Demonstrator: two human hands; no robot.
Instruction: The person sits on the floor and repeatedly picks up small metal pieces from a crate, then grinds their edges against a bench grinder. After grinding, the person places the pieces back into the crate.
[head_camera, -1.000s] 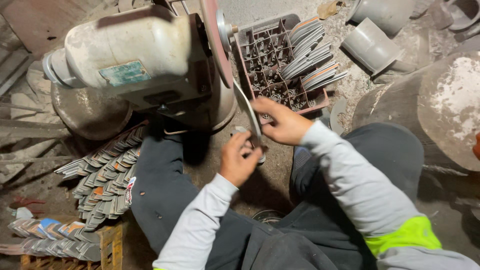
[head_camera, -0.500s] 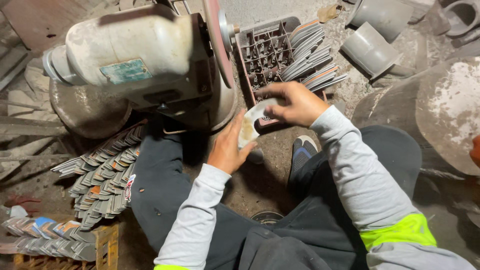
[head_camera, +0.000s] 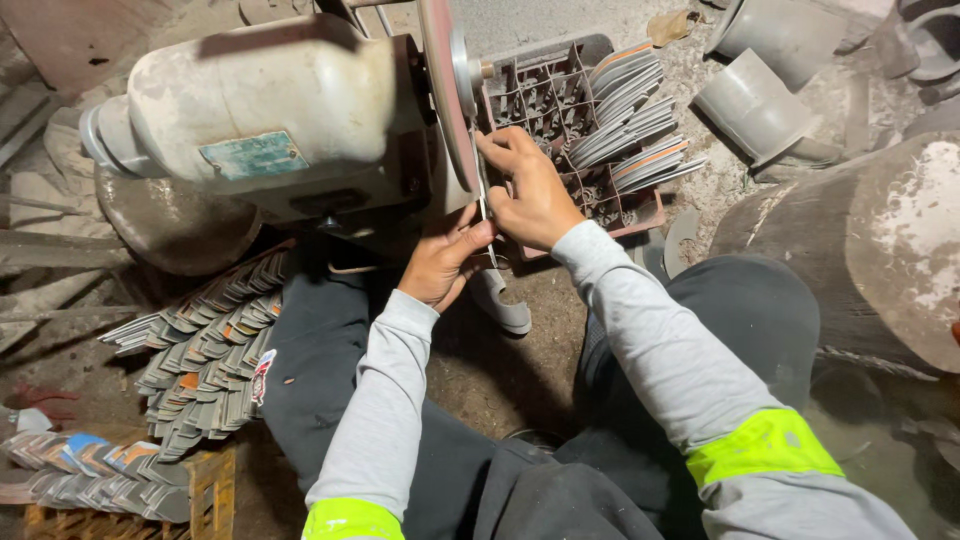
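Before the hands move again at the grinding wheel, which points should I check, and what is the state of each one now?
1. Both hands grip the blade: ok. The left hand holds the lower end of the thin metal blade, and the right hand holds it higher up.
2. Blade meets the grinding wheel: ok, it lies against the wheel's edge.
3. Fingers away from the wheel: not ok, the right fingertips are very close to it.
4. Hand protection: not ok, both hands are bare.
5. Wheel turning: cannot tell.
6. Crate of blades within reach: ok, just behind the right hand.
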